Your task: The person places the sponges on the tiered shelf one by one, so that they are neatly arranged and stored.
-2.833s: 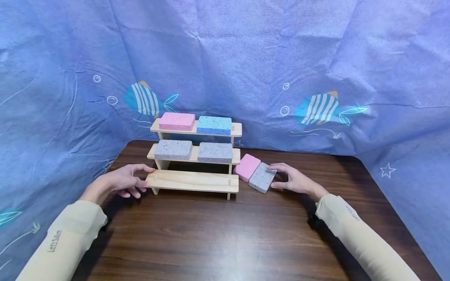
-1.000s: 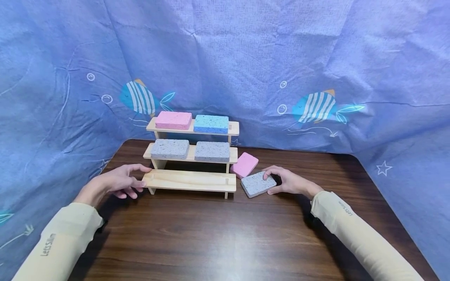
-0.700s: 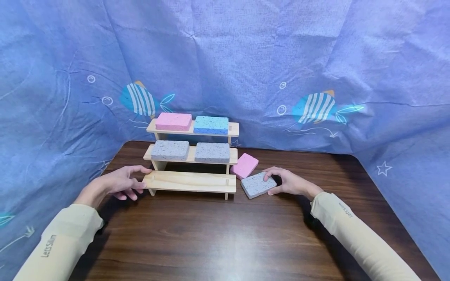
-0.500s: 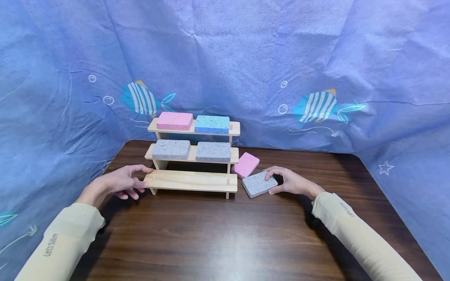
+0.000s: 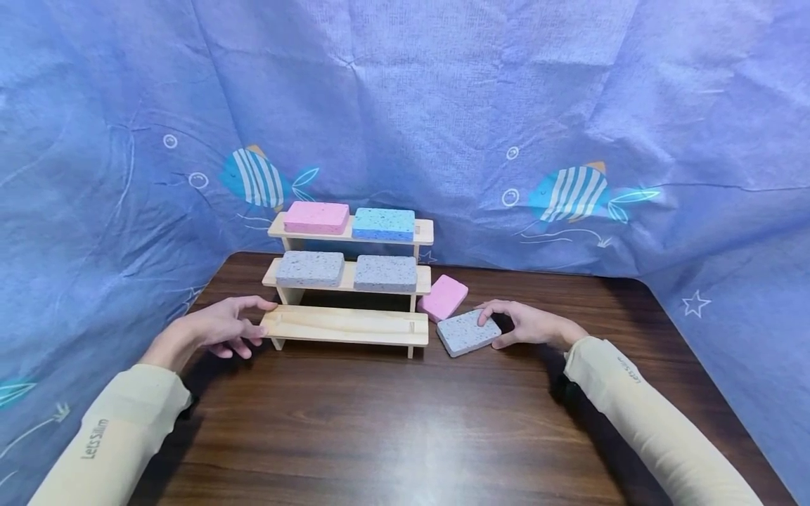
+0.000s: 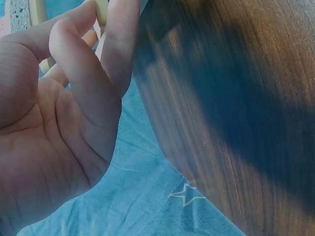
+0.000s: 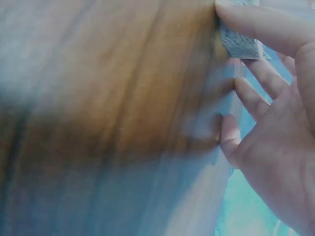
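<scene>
A three-tier wooden stand (image 5: 344, 327) stands left of centre on the table. My left hand (image 5: 218, 327) pinches the left end of its lowest shelf; the left wrist view shows the fingers at a strip of that wood (image 6: 102, 11). To the right of the stand, a grey speckled sponge (image 5: 465, 333) lies flat on the table. My right hand (image 5: 522, 326) holds its right end between thumb and fingers, and in the right wrist view part of the sponge (image 7: 241, 43) shows there. A pink sponge (image 5: 445, 297) lies just behind it, against the stand's right side.
The top shelf bears a pink sponge (image 5: 316, 218) and a blue sponge (image 5: 383, 223). Two grey sponges, a left one (image 5: 310, 268) and a right one (image 5: 385, 273), sit on the middle shelf. Behind the brown table (image 5: 380, 422) hangs a blue fish-print cloth (image 5: 430, 105).
Since the oldest frame, my right hand has taken hold of the grey sponge, turned it and drawn it slightly nearer, away from the pink one. Lately little moves; the left hand stays on the stand.
</scene>
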A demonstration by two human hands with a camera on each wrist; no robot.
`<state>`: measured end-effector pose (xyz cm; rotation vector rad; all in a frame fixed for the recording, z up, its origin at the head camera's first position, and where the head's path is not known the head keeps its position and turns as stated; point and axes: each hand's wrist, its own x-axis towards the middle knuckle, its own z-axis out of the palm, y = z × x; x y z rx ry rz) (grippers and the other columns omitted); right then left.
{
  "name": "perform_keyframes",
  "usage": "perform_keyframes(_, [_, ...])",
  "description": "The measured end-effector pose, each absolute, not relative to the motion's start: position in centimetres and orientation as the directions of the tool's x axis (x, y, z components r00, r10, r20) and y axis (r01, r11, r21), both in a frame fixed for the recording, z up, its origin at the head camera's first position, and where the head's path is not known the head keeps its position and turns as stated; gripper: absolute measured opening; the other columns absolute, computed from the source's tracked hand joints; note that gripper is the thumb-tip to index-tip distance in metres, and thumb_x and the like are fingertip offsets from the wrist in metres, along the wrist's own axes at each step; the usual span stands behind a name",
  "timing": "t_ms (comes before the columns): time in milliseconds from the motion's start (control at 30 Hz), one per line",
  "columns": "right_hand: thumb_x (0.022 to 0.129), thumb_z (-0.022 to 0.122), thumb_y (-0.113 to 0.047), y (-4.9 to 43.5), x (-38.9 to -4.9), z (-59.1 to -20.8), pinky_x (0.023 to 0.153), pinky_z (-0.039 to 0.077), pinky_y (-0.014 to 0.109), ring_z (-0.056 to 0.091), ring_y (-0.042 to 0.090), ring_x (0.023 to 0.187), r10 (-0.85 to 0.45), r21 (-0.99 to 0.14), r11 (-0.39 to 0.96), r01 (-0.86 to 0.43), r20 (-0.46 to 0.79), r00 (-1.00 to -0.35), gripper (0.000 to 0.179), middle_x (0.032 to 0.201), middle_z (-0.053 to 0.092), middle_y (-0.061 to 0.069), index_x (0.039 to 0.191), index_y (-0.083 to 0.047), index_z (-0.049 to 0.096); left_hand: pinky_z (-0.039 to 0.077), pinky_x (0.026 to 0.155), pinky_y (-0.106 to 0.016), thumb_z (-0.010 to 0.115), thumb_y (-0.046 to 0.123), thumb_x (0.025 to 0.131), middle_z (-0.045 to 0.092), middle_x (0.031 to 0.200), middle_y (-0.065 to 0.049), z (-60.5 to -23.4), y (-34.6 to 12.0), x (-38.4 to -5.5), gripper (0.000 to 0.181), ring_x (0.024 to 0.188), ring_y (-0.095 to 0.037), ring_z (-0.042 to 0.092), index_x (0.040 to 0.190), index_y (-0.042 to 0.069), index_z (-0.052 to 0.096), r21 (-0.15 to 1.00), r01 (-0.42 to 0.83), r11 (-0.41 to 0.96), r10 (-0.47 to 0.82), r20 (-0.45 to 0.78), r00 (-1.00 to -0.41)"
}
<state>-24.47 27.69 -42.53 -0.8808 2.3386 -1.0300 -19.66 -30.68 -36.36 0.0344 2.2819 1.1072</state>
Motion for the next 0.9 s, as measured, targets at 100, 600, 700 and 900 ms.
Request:
perform_keyframes(100, [0.086,0.083,-0.015,27.6,-24.0,-41.3,0.109,0.033,0.054,0.041,0.030,0.136,-0.695,-0.795,0.512,-0.327,-0.159,-0.702,0.037,0.144,0.052,0.005,0.118,-0.020,0.065,0.049,0.047,-0.026,0.067,0.015,0.098,0.067,0.098,-0.017,-36.3,-30.6,-19.7,0.063,0.067,-0.024,0.070,0.153,0.012,0.037,0.723,-0.224,0.653,0.272,-0.501,-0.822])
perform_keyframes(600, [0.089,0.079,-0.009,26.9,-23.2,-35.7,0.090,0.055,0.042,0.064,0.030,0.110,-0.828,-0.855,0.369,-0.366,-0.124,-0.546,0.040,0.125,0.061,0.015,0.123,-0.003,0.060,0.049,0.047,-0.026,0.066,0.015,0.099,0.067,0.097,-0.017,-36.1,-30.8,-19.8,0.063,0.067,-0.024,0.070,0.154,0.012,0.036,0.722,-0.236,0.650,0.267,-0.508,-0.819])
perform_keyframes(700, [0.088,0.080,-0.008,26.7,-23.2,-35.0,0.092,0.054,0.040,0.063,0.030,0.112,-0.839,-0.872,0.329,-0.362,-0.094,-0.535,0.042,0.128,0.059,0.016,0.125,-0.003,0.060,0.050,0.048,-0.027,0.067,0.017,0.099,0.067,0.098,-0.017,-36.2,-30.8,-19.7,0.063,0.068,-0.025,0.070,0.154,0.012,0.036,0.717,-0.240,0.654,0.263,-0.513,-0.817])
perform_keyframes(900, [0.089,0.077,-0.001,26.5,-22.9,-33.8,0.092,0.054,0.042,0.061,0.034,0.117,-0.854,-0.910,0.242,-0.337,-0.035,-0.518,0.043,0.134,0.053,0.020,0.128,-0.001,0.058,0.050,0.048,-0.028,0.068,0.017,0.098,0.066,0.098,-0.017,-36.4,-30.6,-19.6,0.064,0.068,-0.025,0.070,0.154,0.012,0.037,0.725,-0.241,0.646,0.266,-0.509,-0.819])
